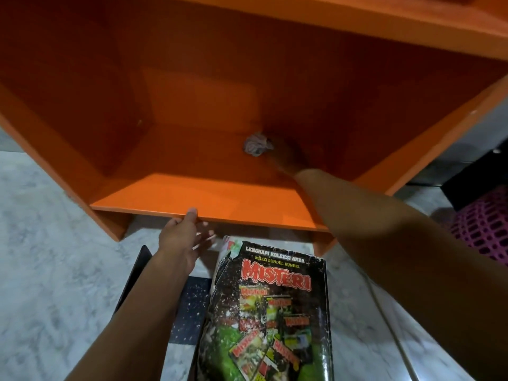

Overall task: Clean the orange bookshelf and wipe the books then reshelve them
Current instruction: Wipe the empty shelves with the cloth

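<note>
Down in the lower bay of the orange bookshelf [220, 193], the right arm comes in from 4 o'clock, stretched long and nearly straight, forearm crossing the front lip and running deep toward the back wall. The right hand [287, 158] sits in shadow just past centre, smeared with blur, and a bunched grey-white cloth [257, 146] is pressed right at its fingertips, down on the shelf floor. The blur hides whether those fingers curl round the cloth or just push it. The left arm rises from 7 o'clock, and the left hand [181, 237] is at the front edge of that same board: thumb tip resting on top of the lip, fingers [204, 239] straight and spread loosely below it, holding nothing. At 6 o'clock, just in front of the shelf, a worn book [275, 312] with "MISTERI" in red lies face up on the pale marbled floor [55, 270], partly covering a dark speckled book [189, 312] beneath it. At 3 o'clock there is a pink mesh basket [486, 226], and a white cable [384, 312] trails across the floor at 5 o'clock.
</note>
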